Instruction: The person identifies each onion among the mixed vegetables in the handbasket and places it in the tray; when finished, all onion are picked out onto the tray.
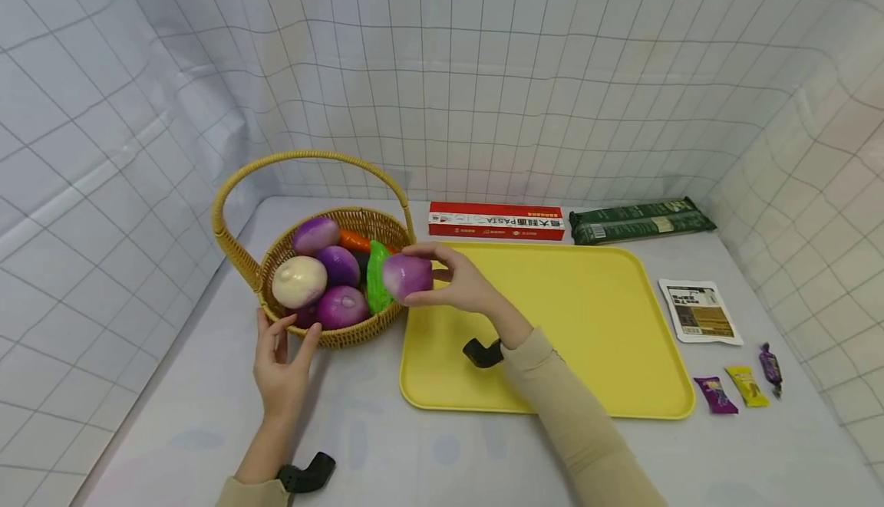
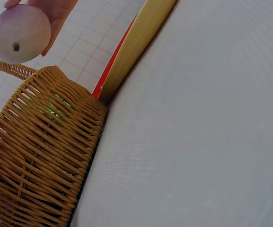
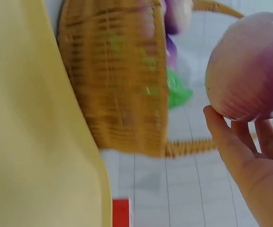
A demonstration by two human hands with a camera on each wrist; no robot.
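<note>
Resting against the near wall of the wicker basket [image 1: 359,334], the left hand [image 1: 279,365] has its fingers relaxed and spread, holding nothing. Inside the basket lie several purple onions [image 1: 341,307], a pale onion [image 1: 299,281], a carrot [image 1: 355,241] and a green leafy piece [image 1: 377,281]. Just right of the rim, the right hand [image 1: 459,284] grips a purple onion [image 1: 407,275] with curled fingers, holding it above the left edge of the yellow tray [image 1: 594,315]. Beyond the tray lie a red pasta box [image 1: 496,220] and a dark green packet [image 1: 641,220]; small sachets [image 1: 732,392] sit at far right.
</note>
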